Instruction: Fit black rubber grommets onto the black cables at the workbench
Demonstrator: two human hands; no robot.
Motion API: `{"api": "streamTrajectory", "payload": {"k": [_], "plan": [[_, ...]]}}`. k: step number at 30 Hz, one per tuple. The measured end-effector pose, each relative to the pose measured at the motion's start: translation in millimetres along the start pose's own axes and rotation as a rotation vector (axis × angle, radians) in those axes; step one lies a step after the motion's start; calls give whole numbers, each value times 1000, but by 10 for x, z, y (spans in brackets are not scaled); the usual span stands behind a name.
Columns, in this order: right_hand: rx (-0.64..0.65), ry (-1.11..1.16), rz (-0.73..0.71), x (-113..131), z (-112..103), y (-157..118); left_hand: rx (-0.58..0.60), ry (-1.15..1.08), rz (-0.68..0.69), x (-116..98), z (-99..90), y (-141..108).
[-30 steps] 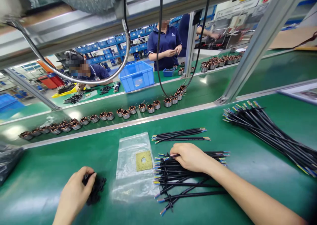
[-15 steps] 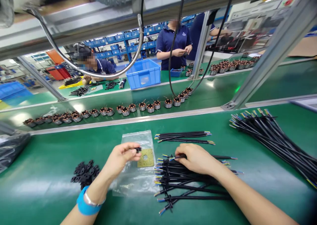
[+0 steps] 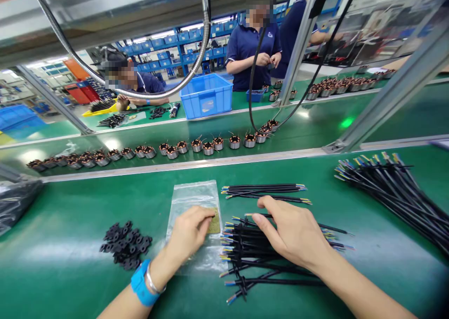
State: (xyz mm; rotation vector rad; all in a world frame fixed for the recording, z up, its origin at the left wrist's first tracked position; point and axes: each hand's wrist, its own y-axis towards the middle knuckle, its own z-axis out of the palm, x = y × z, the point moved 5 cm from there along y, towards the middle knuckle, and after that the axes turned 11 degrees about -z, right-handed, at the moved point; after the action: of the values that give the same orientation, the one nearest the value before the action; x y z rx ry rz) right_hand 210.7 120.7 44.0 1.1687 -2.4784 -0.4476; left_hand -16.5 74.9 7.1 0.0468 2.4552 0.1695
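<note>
My left hand [image 3: 192, 229], with a blue wristband, has its fingers pinched over the yellowish square pad [image 3: 215, 221]; what it grips is mostly hidden. Under it lies a clear plastic bag [image 3: 196, 192]. My right hand [image 3: 293, 230] hovers with thumb and index finger apart over the pile of black cables [image 3: 259, 251], whose coloured wire ends point left. Behind that pile lies a smaller row of black cables [image 3: 263, 188]. To the left of my left hand is a heap of small black rubber parts [image 3: 126, 245].
A large cable bundle [image 3: 393, 188] lies at the right. Copper-wound stators [image 3: 171, 151] line the strip behind the metal rail [image 3: 157, 167]. A blue bin [image 3: 206, 97] and co-workers are across the bench. A dark bag [image 3: 17, 202] sits at the far left.
My left hand has moved right and down onto the square pad, hiding the small black part it held. My right hand has let go of a cable and opened. The view has shifted slightly.
</note>
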Motion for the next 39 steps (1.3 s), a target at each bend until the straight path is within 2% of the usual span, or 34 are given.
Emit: {"api": "streamTrajectory", "payload": {"k": [2,4,6,9,11,13,15,18,21,24,31,36,39], "plan": [[-71,13,-5,49,-14,0,49,236,139,-126,111,-59],[-134,42,-20,84,-4,0,111,404,191,-199,216,-94],[-167,58,-34,106,22,0,139,460,184,-227,270,-98],[-172,74,-84,151,57,-2,136,412,156,-223,277,-72],[-165,102,-128,192,71,-6,127,312,142,-214,244,-56],[-157,134,-170,240,87,-15,97,88,56,-191,169,-41],[-158,156,-227,308,106,-27,78,-279,-137,-135,95,-36],[-180,181,-311,421,139,-44,134,-865,-434,-96,112,-84],[-208,199,-326,478,168,-44,203,-1207,-545,-155,174,-131],[-224,197,-306,473,180,-34,233,-1301,-571,-179,209,-155],[-288,224,-336,470,135,-55,287,-1324,-531,-161,243,-167],[-245,255,-321,477,139,-51,264,-1318,-507,-159,220,-160],[-240,257,-299,457,129,-31,291,-1324,-490,-171,211,-151]]}}
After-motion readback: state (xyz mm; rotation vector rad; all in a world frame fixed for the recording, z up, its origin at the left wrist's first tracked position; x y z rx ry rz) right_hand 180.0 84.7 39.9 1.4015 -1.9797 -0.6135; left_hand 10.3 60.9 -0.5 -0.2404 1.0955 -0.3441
